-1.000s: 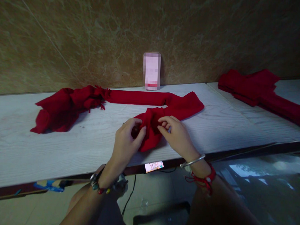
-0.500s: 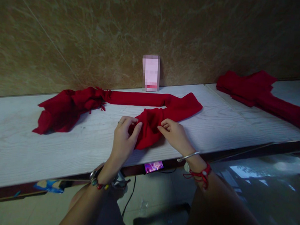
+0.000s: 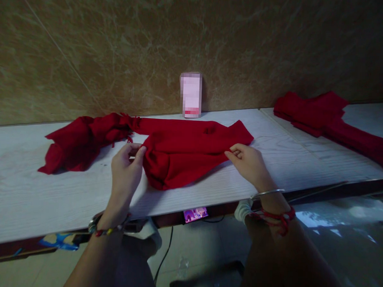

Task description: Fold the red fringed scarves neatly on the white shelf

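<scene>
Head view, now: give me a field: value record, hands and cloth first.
left hand: pinching the left end of the red cloth
right hand: pinching the cloth's near edge, at right
red cloth: spread between the hands, creased at left
bunched cloth: red, at left; meets the red cloth at a fringe, separate or not unclear
folded cloth: red, layered, far right
surface: white, wood-grained
upright pink object: against the wall, pixelated
</scene>
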{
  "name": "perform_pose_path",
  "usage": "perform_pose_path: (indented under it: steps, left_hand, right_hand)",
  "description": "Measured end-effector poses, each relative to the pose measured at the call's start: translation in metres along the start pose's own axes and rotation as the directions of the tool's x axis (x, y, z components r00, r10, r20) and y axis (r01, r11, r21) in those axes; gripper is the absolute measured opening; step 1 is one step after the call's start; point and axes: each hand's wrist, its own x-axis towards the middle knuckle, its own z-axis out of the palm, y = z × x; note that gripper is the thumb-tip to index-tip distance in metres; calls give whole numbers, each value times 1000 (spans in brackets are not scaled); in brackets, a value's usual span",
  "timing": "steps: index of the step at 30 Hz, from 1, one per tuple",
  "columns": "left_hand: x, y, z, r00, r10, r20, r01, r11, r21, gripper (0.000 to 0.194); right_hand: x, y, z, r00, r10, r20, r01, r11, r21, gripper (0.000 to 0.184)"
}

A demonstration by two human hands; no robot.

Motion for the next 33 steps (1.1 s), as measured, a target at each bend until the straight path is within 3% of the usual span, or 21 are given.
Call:
perform_pose_path:
  steps: [4,7,9,11,13,15,18,21,25,30,33]
  left_hand:
    - [8,1,-14,988,-91,-128,92,996,1,17]
    - [10,-1,-18,991,-121,-51,123,992,42,20]
    - [11,-8,-17,978,-161,129,145,982,124,22]
    - [12,-17,-17,917,-236,322,156,954,255,19]
    - [10,-22,-16,884,-276,376,132,921,366,15]
    - [8,-20,-15,913,-238,330,83,903,422,16]
    - [4,-10,-9,948,-167,269,40,906,422,24]
    - [3,-5,-1,936,-189,298,75,932,354,31]
    - [4,-11,8,917,-137,374,104,989,106,27]
    - [5,-12,8,972,-66,225,54,997,59,21]
    - [7,-13,4,990,-53,129,46,997,61,20]
  right_hand:
    - [11,20,-21,980,82,-181,-100,991,-94,14]
    - [15,34,-29,976,78,-202,-112,980,-163,15]
    - [15,41,-30,995,53,-80,-69,974,-216,21]
    - [13,46,-29,992,41,121,-11,971,-238,25]
    - [11,47,-28,971,42,233,6,980,-200,20]
    - [9,45,-25,980,36,198,-9,990,-138,9]
    - [8,35,-15,997,21,80,-14,996,-83,15]
    - [10,26,0,1000,-10,-15,9,997,-82,17]
    - [14,20,14,993,-31,-116,25,999,-48,12]
    - [17,12,11,974,67,-214,-47,994,98,10]
    - [17,10,7,960,58,-275,-26,993,117,10]
